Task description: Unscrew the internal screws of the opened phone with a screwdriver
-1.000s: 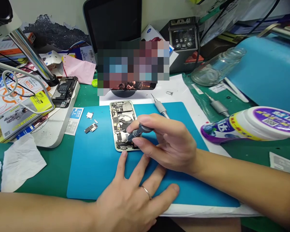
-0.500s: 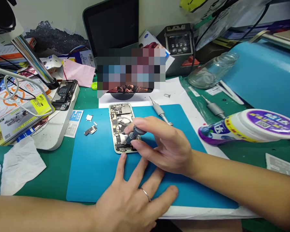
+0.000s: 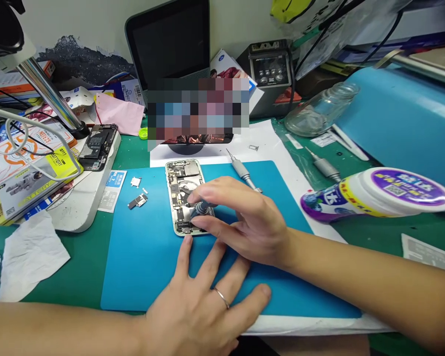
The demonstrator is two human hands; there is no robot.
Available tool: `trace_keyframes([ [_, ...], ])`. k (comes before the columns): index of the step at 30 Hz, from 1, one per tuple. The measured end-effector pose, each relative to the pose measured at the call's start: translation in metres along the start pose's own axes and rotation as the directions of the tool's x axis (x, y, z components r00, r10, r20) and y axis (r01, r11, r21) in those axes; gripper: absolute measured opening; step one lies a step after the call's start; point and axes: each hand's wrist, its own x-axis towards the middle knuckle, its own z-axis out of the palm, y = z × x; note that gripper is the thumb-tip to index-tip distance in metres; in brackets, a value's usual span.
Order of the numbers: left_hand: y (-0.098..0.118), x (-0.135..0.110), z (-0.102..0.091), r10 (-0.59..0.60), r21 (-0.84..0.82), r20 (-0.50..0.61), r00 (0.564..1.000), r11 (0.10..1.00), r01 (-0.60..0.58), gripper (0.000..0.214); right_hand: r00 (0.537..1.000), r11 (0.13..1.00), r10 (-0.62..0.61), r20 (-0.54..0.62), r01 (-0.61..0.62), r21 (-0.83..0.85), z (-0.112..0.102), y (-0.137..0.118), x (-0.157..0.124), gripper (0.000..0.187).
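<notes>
An opened phone (image 3: 181,190) with its insides showing lies on a blue mat (image 3: 141,257). My right hand (image 3: 248,222) is pinched round a small grey screwdriver (image 3: 200,210), its tip down in the lower half of the phone. My left hand (image 3: 203,301) lies flat on the mat with fingers spread, the forefinger touching the phone's near end. A ring sits on one finger.
Small loose phone parts (image 3: 138,200) lie left of the phone. A second screwdriver (image 3: 241,170) rests behind my right hand, a third (image 3: 324,165) further right. A purple-lidded tub (image 3: 378,195), glass jar (image 3: 319,111), another opened phone (image 3: 96,143), boxes and tissue (image 3: 33,254) crowd the edges.
My right hand has tilted the screwdriver more upright and shifted a little left over the phone. The left hand has stayed flat on the mat.
</notes>
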Motion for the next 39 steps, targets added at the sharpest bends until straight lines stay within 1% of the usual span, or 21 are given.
trace_keyframes([
  [6, -0.0006, 0.0000, -0.0028, 0.002, -0.018, 0.028, 1.000, 1.000, -0.001, 0.070, 1.000, 0.999, -0.009, 0.013, 0.010, -0.052, 0.0005, -0.0019, 0.0035, 0.060],
  [11, -0.0007, 0.0006, -0.0034, -0.005, -0.022, 0.021, 1.000, 1.000, 0.006, 0.069, 0.999, 0.999, -0.034, 0.032, 0.035, -0.024, 0.0013, -0.0042, 0.0035, 0.052],
  [16, -0.0004, 0.0011, -0.0034, -0.012, -0.011, 0.013, 1.000, 1.000, 0.012, 0.069, 0.999, 1.000, -0.030, 0.010, 0.030, -0.007, 0.0032, -0.0030, 0.0021, 0.045],
  [26, -0.0006, 0.0000, -0.0031, -0.007, -0.015, 0.011, 1.000, 1.000, 0.008, 0.071, 1.000, 0.998, -0.022, 0.015, 0.023, -0.056, 0.0000, -0.0048, 0.0016, 0.045],
  [31, -0.0001, 0.0003, -0.0032, -0.007, -0.017, 0.012, 1.000, 1.000, 0.007, 0.070, 1.000, 0.999, -0.024, 0.021, 0.024, -0.039, 0.0003, -0.0050, 0.0028, 0.048],
  [36, -0.0001, 0.0001, -0.0017, -0.006, -0.011, -0.008, 1.000, 1.000, 0.006, 0.068, 1.000, 0.997, -0.014, 0.022, 0.016, -0.071, -0.0014, -0.0050, 0.0023, 0.041],
  [39, -0.0003, -0.0007, -0.0002, -0.005, -0.012, -0.017, 1.000, 1.000, 0.005, 0.070, 1.000, 0.998, -0.009, 0.017, 0.011, -0.066, -0.0015, -0.0053, 0.0015, 0.041],
])
